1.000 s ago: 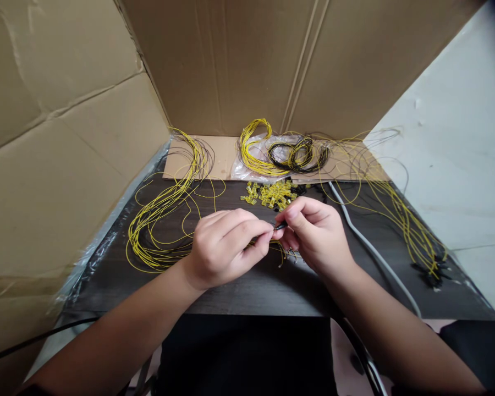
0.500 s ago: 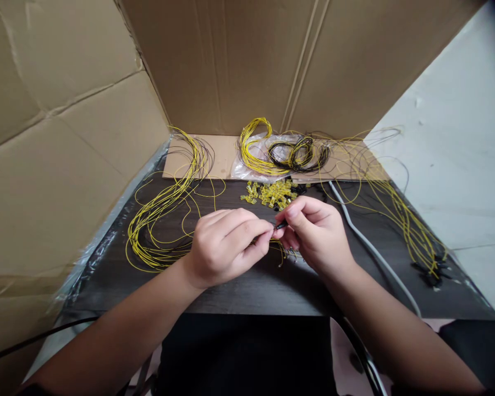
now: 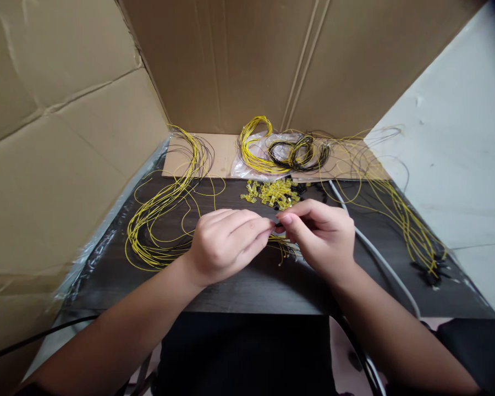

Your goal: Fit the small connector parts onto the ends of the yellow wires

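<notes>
My left hand (image 3: 225, 245) and my right hand (image 3: 322, 236) meet fingertip to fingertip over the dark table (image 3: 247, 286). Both are closed in a pinch. Between them sits a small dark piece at the end of a thin wire, mostly hidden by the fingers. A few yellow wire ends (image 3: 286, 248) trail on the table below the hands. Just beyond the fingers lies a heap of small yellow connector housings (image 3: 272, 193) with some black ones mixed in.
A loose bundle of yellow wires (image 3: 160, 220) lies at the left, another (image 3: 412, 231) runs along the right. Coils of yellow and black wire (image 3: 284, 151) rest on plastic at the back. A grey cable (image 3: 375, 253) crosses the right side. Cardboard walls (image 3: 66, 137) enclose the table.
My right hand has turned and slid a little toward the left hand, so its fingers now cover the dark piece that showed before. The left hand has hardly moved.
</notes>
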`<state>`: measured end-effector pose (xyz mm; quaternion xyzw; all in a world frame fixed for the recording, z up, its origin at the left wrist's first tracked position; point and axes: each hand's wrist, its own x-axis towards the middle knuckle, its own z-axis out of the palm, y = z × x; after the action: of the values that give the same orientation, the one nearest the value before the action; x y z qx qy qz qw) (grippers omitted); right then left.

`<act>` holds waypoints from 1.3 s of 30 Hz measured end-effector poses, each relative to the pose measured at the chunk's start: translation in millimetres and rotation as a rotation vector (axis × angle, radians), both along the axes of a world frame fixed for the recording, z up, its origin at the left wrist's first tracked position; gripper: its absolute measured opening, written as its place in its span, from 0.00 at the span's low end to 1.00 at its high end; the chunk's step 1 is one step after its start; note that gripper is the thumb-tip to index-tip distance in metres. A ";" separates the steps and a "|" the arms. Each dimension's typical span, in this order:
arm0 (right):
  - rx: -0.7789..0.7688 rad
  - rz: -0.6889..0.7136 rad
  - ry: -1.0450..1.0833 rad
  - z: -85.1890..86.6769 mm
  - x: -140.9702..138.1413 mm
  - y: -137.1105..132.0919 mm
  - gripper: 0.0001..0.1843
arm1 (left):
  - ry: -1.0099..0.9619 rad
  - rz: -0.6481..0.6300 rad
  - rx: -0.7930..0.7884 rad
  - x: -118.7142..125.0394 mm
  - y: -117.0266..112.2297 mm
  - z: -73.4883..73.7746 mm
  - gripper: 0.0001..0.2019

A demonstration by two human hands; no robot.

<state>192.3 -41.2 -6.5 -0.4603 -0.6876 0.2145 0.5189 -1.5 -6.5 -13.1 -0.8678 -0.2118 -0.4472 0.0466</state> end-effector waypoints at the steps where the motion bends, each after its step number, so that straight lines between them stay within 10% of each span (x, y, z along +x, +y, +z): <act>1: 0.039 -0.008 -0.038 0.1 0.7 0.5 0.06 | -0.006 -0.008 -0.010 -0.3 0.2 -0.7 0.10; 39: 0.279 0.070 -0.085 -10.4 -6.1 4.7 0.06 | -0.117 -0.022 -0.007 -1.1 0.2 -7.7 0.23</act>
<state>186.2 -36.5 -16.8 -0.3681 -0.7477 0.1154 0.5405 -2.6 -6.3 -20.8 -0.8425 -0.2063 -0.4969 0.0262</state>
